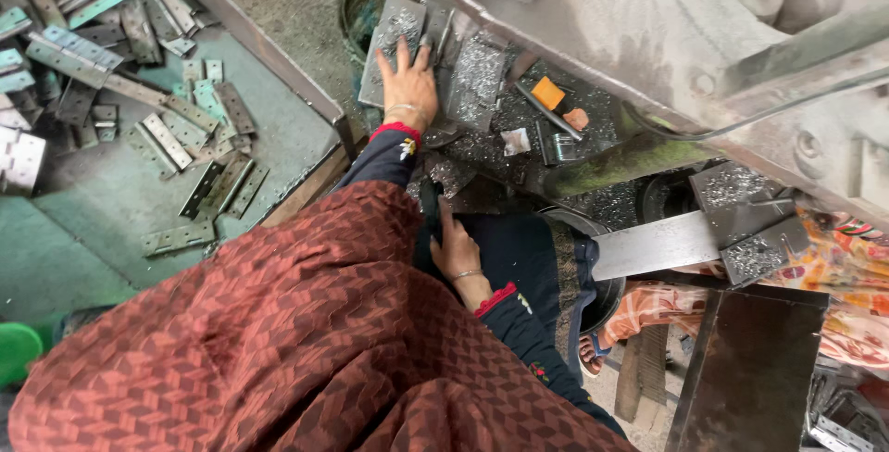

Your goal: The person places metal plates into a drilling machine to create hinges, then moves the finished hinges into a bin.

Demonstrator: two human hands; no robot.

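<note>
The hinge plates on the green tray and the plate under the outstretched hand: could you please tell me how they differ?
The hinge plates are small narrow strips scattered loose over the green tray; the dark plate is one broader slab. The hinge plates look bare, while the dark plate is strewn with shiny metal shavings. Nobody touches the hinge plates; the left hand lies flat on the dark plate. Both are grey metal.

Machine frame (648,17) overhangs bench; shaving-covered plates (477,77) crowd left hand (409,86).
</note>
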